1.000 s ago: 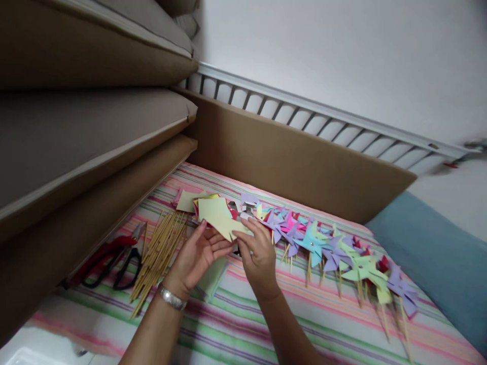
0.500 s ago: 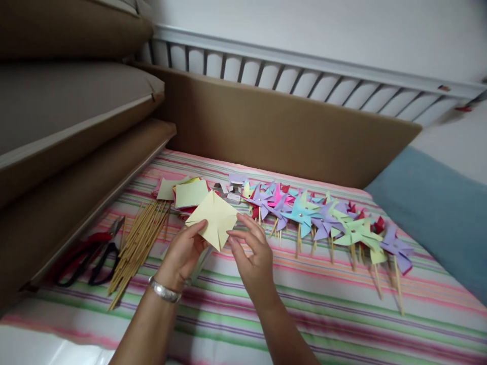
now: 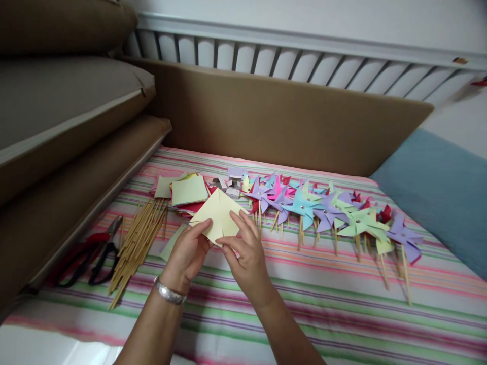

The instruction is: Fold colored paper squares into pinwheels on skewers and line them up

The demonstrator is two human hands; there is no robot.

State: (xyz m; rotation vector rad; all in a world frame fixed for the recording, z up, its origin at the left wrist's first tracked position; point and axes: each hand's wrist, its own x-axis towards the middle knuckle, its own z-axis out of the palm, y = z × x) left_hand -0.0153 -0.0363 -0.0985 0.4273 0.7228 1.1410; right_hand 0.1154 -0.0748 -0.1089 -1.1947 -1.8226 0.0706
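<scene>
A pale yellow paper square (image 3: 217, 215), slit inward from its corners, is held up point-down above the striped cloth. My left hand (image 3: 190, 253), with a silver bangle on the wrist, grips its left side, thumb on top. The fingers of my right hand (image 3: 244, 253) close on the square's lower corner and lie across its right side. Just behind is a stack of coloured paper squares (image 3: 189, 190). A pale green paper piece (image 3: 173, 243) lies on the cloth, partly hidden by my left hand.
Finished paper pinwheels (image 3: 302, 207) on sticks lie in rows to the right. Bamboo sticks (image 3: 139, 243) and scissors (image 3: 102, 251) are on the left. Small open boxes (image 3: 233, 186) stand behind the paper. Stacked brown cushions (image 3: 83, 167) and a brown panel (image 3: 266, 121) border the striped cloth (image 3: 342, 304).
My right hand's fingers have shifted from the square's right corner to its lower corner. My left hand keeps its hold. The camera view has turned slightly.
</scene>
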